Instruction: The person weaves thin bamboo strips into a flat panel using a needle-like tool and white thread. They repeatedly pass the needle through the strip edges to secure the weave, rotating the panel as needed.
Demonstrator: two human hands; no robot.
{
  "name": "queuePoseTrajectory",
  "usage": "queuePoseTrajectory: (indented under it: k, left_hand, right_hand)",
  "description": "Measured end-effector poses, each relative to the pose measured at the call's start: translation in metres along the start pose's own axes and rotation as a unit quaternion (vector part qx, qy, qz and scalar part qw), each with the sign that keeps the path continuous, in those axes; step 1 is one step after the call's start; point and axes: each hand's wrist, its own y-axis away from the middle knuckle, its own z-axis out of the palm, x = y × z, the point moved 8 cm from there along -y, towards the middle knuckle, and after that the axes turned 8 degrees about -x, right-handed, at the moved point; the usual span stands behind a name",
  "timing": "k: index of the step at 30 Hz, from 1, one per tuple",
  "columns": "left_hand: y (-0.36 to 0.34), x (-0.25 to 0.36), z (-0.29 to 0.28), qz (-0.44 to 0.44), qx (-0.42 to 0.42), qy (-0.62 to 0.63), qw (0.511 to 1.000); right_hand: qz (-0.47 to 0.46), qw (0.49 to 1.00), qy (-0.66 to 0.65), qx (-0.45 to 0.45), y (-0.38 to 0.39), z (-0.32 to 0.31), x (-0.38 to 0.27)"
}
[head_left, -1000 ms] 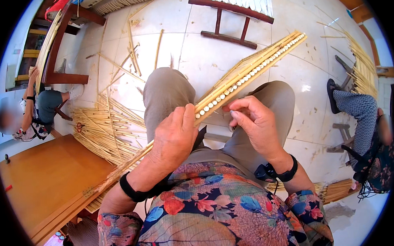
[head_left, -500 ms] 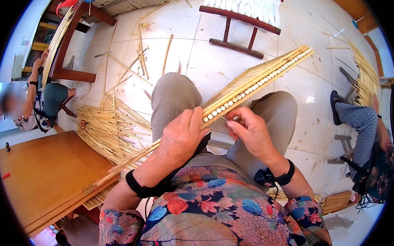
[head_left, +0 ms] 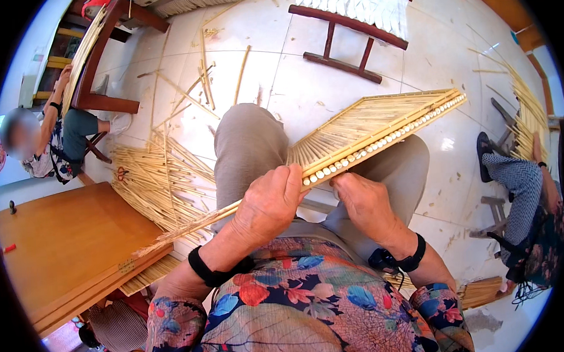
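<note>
A panel of straw-coloured reed stalks [head_left: 354, 121] slants across my lap, bound side by side. Its near edge shows a row of round, pale cut ends. My left hand [head_left: 270, 198] is closed around the panel's near left corner, where a long reed stalk [head_left: 197, 225] with a frayed tip sticks out to the lower left. Just under the row of cut ends, my right hand [head_left: 367, 204] is closed with its fingertips at the panel's edge. What those fingers hold is hidden.
A heap of loose reeds [head_left: 164, 180] with red-handled scissors [head_left: 121, 174] lies left, beside a wooden table [head_left: 79, 239]. A dark wooden stool [head_left: 345, 26] with a white woven seat stands ahead. One person [head_left: 45, 144] sits at far left, another [head_left: 525, 192] at right.
The panel has tilted, so more of its flat face shows, and its far end is lower and further right. My right hand has turned and its fingers have moved up against the edge.
</note>
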Motion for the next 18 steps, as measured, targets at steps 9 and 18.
queuePoseTrajectory:
  k: [9, 18]
  left_hand:
    - [-0.002, 0.003, 0.002, 0.012, -0.01, -0.022, 1.0]
    - [-0.016, -0.022, -0.044, -0.04, 0.044, 0.057, 0.997]
  right_hand:
    - [0.019, 1.0, -0.001, 0.014, 0.017, 0.001, 0.002]
    - [0.051, 0.991, -0.106, 0.07, 0.029, -0.034, -0.007]
